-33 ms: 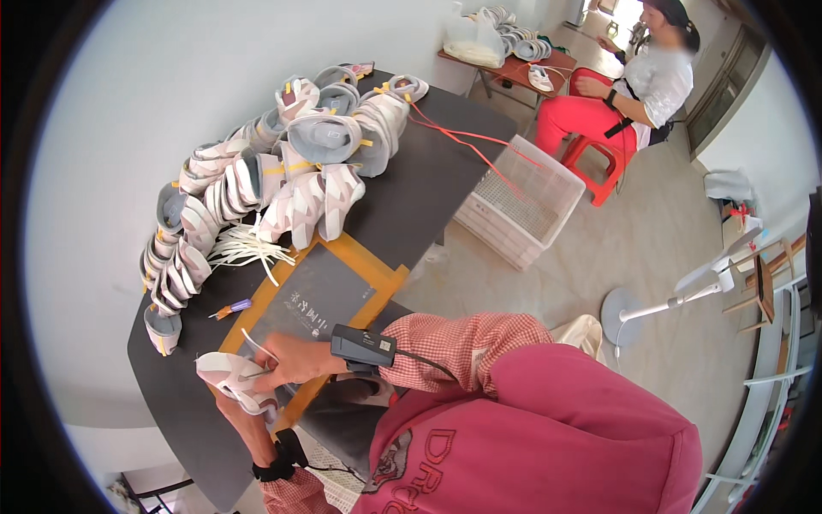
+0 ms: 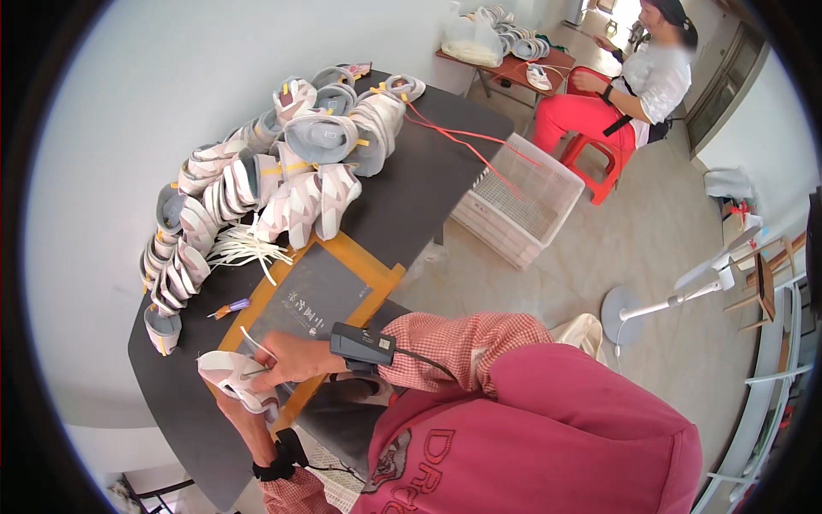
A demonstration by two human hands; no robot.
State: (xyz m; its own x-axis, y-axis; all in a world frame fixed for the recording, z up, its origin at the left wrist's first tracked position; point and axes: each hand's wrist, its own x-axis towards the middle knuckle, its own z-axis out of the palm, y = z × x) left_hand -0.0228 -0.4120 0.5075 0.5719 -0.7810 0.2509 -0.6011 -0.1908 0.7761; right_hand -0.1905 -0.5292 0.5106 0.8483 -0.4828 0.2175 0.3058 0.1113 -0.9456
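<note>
A small white and pinkish shoe (image 2: 224, 368) is over the near left part of the dark table. My left hand (image 2: 244, 418) is closed round it from below; the shoe hides most of its fingers. My right hand (image 2: 295, 358) pinches a white shoelace (image 2: 254, 340) against the top of the shoe, with one end of the lace sticking up past the fingers. A thin greyish line lies across the shoe at these fingertips, too small to make out. Beyond my hands lies a loose bundle of white laces (image 2: 244, 247), beside a small purple-handled tool (image 2: 233, 307).
Rows of similar shoes (image 2: 231, 184) crowd the table's (image 2: 445, 171) far left side. A grey sheet edged with yellow tape (image 2: 321, 283) lies before me. White plastic crates (image 2: 522, 201) stand on the floor beyond. A person (image 2: 651, 86) sits at a small brown table (image 2: 548, 68).
</note>
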